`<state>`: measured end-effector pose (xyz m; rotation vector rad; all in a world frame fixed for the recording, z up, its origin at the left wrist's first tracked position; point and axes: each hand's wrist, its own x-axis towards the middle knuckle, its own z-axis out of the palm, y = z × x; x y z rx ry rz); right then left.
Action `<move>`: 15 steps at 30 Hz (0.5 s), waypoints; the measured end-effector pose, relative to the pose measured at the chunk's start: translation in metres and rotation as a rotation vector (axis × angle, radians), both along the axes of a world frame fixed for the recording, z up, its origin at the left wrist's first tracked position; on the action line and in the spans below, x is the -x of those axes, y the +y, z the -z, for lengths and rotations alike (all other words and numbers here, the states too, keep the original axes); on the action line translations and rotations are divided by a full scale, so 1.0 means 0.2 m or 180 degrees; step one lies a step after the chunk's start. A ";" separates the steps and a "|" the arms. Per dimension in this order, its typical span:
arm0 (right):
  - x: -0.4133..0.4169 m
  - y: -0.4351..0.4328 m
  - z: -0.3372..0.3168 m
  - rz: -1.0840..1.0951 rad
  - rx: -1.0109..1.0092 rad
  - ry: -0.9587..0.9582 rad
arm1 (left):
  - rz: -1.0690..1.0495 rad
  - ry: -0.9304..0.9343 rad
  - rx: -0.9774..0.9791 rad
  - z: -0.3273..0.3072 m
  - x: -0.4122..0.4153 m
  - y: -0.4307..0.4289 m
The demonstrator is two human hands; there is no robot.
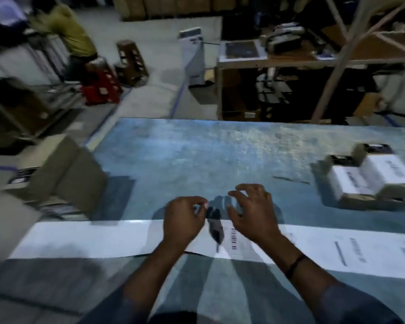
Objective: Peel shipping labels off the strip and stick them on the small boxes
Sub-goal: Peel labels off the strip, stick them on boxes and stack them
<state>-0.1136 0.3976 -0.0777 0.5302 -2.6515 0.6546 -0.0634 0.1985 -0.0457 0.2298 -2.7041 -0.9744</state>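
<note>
Over the label strip (103, 237), left hand (185, 218) pinches a blurred label (215, 217) by its edge, right hand (250, 213) hovers loosely curled, empty; a hasty tug could crease it.

I'm seeing blue-grey sleeves (117, 307) at the bottom of the frame, and a thin dark band (294, 265) on the right wrist

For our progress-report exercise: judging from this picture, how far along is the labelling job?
Done: the boxes at the right already carry white labels. In hand: both hands hover over the strip. The left hand pinches its fingertips at the far edge and the right hand is spread beside it. Blur hides whether a label is lifted. Left: printed labels are on the strip's right part.
</note>
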 end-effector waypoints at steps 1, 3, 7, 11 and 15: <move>0.02 -0.07 0.00 -0.0095 0.0033 -0.0017 | -0.0064 0.0034 -0.0008 -0.01 -0.03 -0.07; 0.06 -0.26 0.00 -0.0388 0.0171 -0.0099 | -0.0290 0.0090 -0.0040 -0.03 -0.13 -0.24; 0.10 -0.70 -0.01 -0.1035 0.0456 -0.0441 | -0.0846 0.0286 0.0009 -0.06 -0.27 -0.59; 0.11 -1.12 -0.09 -0.1572 0.0634 -0.0685 | -0.1463 0.0383 0.0071 -0.05 -0.38 -0.89; 0.13 -1.46 -0.24 -0.1873 0.0870 -0.0897 | -0.1775 0.0890 0.0017 -0.11 -0.47 -1.02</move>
